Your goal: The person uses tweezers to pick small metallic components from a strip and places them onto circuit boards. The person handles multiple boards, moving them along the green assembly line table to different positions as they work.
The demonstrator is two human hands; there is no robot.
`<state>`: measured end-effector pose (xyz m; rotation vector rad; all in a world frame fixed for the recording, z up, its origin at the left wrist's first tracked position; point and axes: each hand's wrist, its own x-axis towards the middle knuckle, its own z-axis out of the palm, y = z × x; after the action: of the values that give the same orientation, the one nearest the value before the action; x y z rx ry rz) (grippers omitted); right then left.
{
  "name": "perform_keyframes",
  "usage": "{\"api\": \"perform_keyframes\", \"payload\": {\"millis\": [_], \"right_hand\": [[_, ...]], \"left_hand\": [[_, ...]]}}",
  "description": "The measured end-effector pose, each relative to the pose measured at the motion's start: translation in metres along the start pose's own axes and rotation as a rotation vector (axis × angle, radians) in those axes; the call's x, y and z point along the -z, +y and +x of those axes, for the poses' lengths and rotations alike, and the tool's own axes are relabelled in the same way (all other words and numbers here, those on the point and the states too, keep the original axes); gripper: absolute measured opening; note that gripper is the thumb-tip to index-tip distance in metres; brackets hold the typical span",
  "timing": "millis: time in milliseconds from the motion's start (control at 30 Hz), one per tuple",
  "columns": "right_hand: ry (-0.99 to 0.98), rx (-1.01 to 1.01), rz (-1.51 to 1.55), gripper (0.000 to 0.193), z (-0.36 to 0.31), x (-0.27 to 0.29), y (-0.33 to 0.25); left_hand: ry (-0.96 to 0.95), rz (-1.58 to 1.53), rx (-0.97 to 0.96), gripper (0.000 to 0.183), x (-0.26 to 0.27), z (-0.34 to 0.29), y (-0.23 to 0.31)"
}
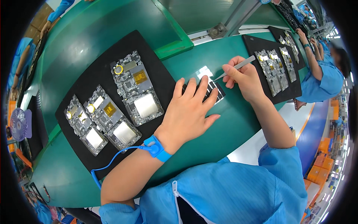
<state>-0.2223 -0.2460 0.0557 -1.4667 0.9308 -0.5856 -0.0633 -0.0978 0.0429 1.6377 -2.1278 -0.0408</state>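
Note:
My left hand (190, 110) lies flat with its fingers spread, the fingertips resting on a white sheet with black strips (220, 95) on the green bench. A blue wrist strap (157, 148) with a coiled cord circles that wrist. In my right hand (244, 79) a pair of metal tweezers (242, 64) is pinched, its tips pointing down-left at the sheet beside my left fingers. Whether the tips grip anything is too small to tell. Left of my hands, three circuit boards (132, 74) with silver shields, amber patches and yellow-ringed round parts lie on a black mat (89, 67).
A second black mat (270, 95) with several circuit boards (271, 71) sits to the right. A metal post (240, 18) rises at the bench's far side, near a raised green edge (175, 50). Co-workers in blue (324, 82) sit at the right; a purple fan (21, 124) stands far left.

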Motion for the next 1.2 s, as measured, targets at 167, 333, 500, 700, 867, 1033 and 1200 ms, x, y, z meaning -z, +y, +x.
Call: {"api": "perform_keyframes", "payload": {"millis": [167, 333, 500, 700, 867, 1033, 1200], "right_hand": [[0.005, 0.017, 0.075, 0.021, -0.001, 0.002, 0.006], [0.134, 0.162, 0.312, 0.015, -0.010, -0.011, -0.002], [0.091, 0.031, 0.506, 0.016, -0.019, -0.069, -0.020], [0.045, 0.021, 0.444, 0.021, -0.024, -0.145, -0.033], [0.053, 0.012, 0.346, 0.017, -0.019, -0.170, -0.025], [0.029, 0.004, 0.265, 0.025, -0.018, -0.169, -0.024], [0.045, 0.027, 0.229, 0.024, -0.020, -0.171, -0.023]], "left_hand": [[0.010, 0.008, -0.005, 0.055, -0.002, -0.001, -0.002], [0.016, -0.007, -0.002, 0.059, 0.002, -0.007, -0.001], [-0.016, 0.056, 0.181, 0.070, 0.060, -0.059, 0.019], [-0.057, 0.225, 0.348, 0.076, 0.061, -0.105, -0.001], [-0.031, 0.252, 0.260, 0.072, 0.056, -0.113, -0.012], [-0.006, 0.292, 0.224, 0.071, 0.054, -0.116, -0.019], [0.007, 0.332, 0.208, 0.070, 0.051, -0.116, -0.020]]}}
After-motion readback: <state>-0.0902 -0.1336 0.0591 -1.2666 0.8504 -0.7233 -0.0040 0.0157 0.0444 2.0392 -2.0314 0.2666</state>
